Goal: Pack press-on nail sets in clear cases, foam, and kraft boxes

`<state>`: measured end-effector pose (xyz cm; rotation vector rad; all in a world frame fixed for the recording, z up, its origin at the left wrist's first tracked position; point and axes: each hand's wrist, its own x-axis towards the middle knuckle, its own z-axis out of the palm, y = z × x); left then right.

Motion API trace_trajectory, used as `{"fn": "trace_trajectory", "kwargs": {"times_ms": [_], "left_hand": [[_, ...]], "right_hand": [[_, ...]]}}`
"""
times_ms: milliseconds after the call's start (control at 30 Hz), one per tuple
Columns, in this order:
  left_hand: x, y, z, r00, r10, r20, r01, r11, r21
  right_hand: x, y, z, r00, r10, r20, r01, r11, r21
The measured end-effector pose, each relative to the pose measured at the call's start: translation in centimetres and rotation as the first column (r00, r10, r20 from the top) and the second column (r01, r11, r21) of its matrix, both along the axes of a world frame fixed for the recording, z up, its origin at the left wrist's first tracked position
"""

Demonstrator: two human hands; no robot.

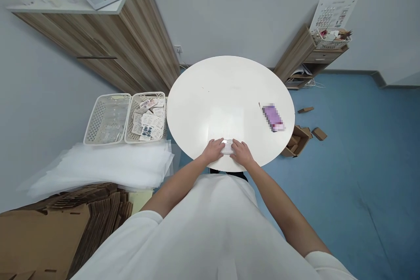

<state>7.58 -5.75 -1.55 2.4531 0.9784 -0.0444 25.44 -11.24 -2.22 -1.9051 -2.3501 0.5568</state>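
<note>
Near the front edge of the round white table (229, 96) lies a small white packet (227, 148) with a shiny clear strip along its far side. What is inside it cannot be made out. My left hand (214, 149) grips its left end and my right hand (241, 152) its right end, with the fingers bent over the packet and the thumbs at its near side. On the table's right part, away from both hands, is a purple, pixelated flat item (273, 116) that I cannot identify.
Left of the table stand a basket with printed cards (128, 126) and a basket with clear plastic pieces (88, 129). White sheets (111, 164) and flattened cardboard boxes (42, 236) are stacked nearer. A carton with small boxes (300, 151) sits on the floor at right.
</note>
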Motion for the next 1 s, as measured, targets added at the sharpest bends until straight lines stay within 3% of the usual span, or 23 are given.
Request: {"fn": "trace_trajectory", "kwargs": {"times_ms": [133, 267, 433, 667, 833, 1000], "left_hand": [[-0.4, -0.1, 0.7, 1.000, -0.007, 0.027, 0.008, 0.999, -0.053], [-1.7, -0.8, 1.5, 0.994, -0.085, 0.067, 0.092, 0.989, -0.118], [-2.5, -1.3, 1.9, 0.992, -0.103, 0.073, 0.113, 0.983, -0.146], [-2.5, 0.0, 1.9, 0.990, 0.051, 0.129, -0.030, 0.988, -0.153], [-2.7, 1.0, 1.5, 0.974, 0.172, 0.147, -0.125, 0.951, -0.283], [-2.7, 2.4, 0.7, 0.936, 0.317, 0.152, -0.233, 0.884, -0.406]], "right_hand": [[-0.3, -0.5, 0.7, 0.999, 0.041, -0.028, -0.041, 0.999, -0.012], [-0.7, -2.2, 1.9, 0.993, 0.071, -0.095, -0.077, 0.995, -0.061], [-1.0, -3.4, 2.7, 0.985, 0.043, -0.169, -0.061, 0.993, -0.100], [-0.4, -1.5, 3.1, 0.966, -0.093, -0.240, 0.084, 0.995, -0.047], [0.0, 0.4, 3.3, 0.900, -0.279, -0.336, 0.195, 0.945, -0.264], [0.8, 1.8, 2.9, 0.819, -0.408, -0.403, 0.250, 0.886, -0.390]]}}
